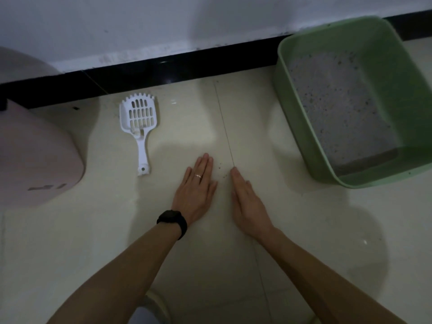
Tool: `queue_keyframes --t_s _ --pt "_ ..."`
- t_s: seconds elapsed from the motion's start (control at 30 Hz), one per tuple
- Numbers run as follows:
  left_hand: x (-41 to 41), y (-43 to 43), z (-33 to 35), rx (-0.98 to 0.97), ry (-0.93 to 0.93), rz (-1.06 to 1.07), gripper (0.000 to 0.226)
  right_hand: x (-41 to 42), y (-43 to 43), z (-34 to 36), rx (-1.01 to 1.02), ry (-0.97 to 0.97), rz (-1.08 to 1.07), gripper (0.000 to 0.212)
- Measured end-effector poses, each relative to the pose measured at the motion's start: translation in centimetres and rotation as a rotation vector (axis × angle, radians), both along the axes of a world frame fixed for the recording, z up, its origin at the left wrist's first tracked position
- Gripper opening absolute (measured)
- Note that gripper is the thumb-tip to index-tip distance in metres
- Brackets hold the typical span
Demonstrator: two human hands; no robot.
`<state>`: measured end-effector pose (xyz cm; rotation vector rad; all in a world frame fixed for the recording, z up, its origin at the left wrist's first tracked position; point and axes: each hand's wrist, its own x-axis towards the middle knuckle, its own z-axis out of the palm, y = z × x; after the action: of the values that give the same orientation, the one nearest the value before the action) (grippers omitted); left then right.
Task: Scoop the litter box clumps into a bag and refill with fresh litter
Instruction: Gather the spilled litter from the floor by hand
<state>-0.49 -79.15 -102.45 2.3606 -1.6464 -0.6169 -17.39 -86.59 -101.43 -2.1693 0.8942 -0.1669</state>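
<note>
A green litter box [293,94] stands on the floor at the right, with pale grey speckled litter [339,101] inside. A white slotted scoop [140,122] lies flat on the floor at the left, handle toward me. My left hand [196,185], with a ring and a black wrist band, lies flat on the tile with straight fingers. My right hand [245,199] stands on its edge beside it, fingers straight. A few dark litter grains [222,170] lie on the tile between the two hands. Neither hand holds anything.
A pink rounded plastic cover [35,155] sits at the left edge. A black skirting strip [163,66] runs along the white wall behind. The floor is cream tile with a grout line [224,127] running away from my right fingertips.
</note>
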Motion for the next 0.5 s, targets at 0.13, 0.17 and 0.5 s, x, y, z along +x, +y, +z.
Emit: queue_keyframes --t_s 0.13,0.17,0.5 --pt "2.3 -0.8 0.8 -0.049 -0.036 -0.031 0.056 0.1 -2.9 0.8 -0.138 0.004 -0.192 0.049" --pt "2.7 -0.5 1.0 -0.047 -0.054 -0.034 0.057 0.0 -3.5 0.7 -0.201 0.046 -0.196 0.051" --pt "0.6 3.0 0.8 0.088 -0.003 -0.081 0.067 2.9 -2.6 -0.4 -0.246 0.204 0.283 0.062"
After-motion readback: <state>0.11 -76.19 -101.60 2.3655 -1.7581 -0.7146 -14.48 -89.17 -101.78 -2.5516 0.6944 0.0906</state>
